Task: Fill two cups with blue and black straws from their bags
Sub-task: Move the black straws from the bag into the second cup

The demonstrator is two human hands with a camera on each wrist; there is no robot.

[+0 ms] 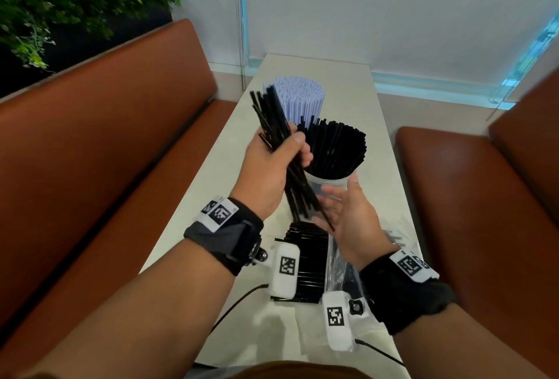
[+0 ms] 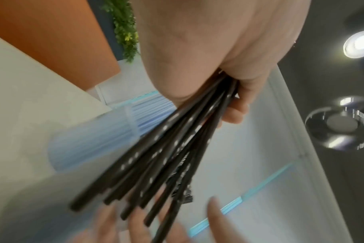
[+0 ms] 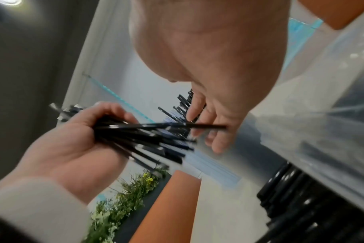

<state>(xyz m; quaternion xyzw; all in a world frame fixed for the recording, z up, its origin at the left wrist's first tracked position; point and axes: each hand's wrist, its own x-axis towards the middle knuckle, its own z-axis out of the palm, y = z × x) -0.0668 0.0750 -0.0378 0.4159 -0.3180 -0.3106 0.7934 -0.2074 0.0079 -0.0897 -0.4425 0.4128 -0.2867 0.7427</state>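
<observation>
A bunch of black straws [image 1: 282,148] is gripped by the left hand [image 1: 266,172]; the right hand [image 1: 348,215], fingers straight, is spread below. Loose lower ends should be evened against that palm before the cup [image 1: 329,188] beside it is fed.

Black straws [image 1: 334,148], pale blue straws [image 1: 302,97] — rust-brown benches [image 1: 106,124], cream table [image 1: 378,142], black-and-white square-patterned wrist tags [image 1: 222,213].
</observation>
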